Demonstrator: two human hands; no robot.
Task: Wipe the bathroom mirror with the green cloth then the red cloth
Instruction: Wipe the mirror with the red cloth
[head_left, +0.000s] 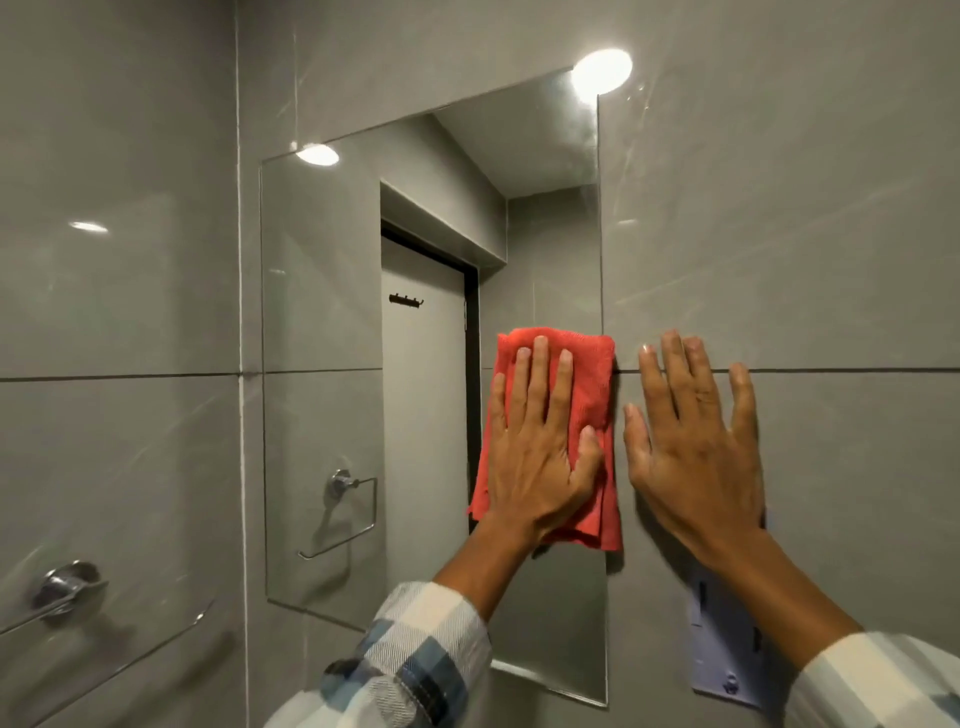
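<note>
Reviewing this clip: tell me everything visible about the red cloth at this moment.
The red cloth is a coral-red, finely ribbed fabric, apparently microfibre, folded into layers that show at its lower edge. It hangs roughly upright, pressed flat against the mirror at its right edge, slightly overlapping the grey wall tile. The left hand lies spread over it, palm down; the right hand rests beside it, apart.

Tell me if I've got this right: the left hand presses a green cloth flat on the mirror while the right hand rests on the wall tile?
Not quite: the cloth is red, not green, as the head view shows. The rest holds: the left hand presses it flat on the mirror while the right hand rests on the wall tile.
</note>
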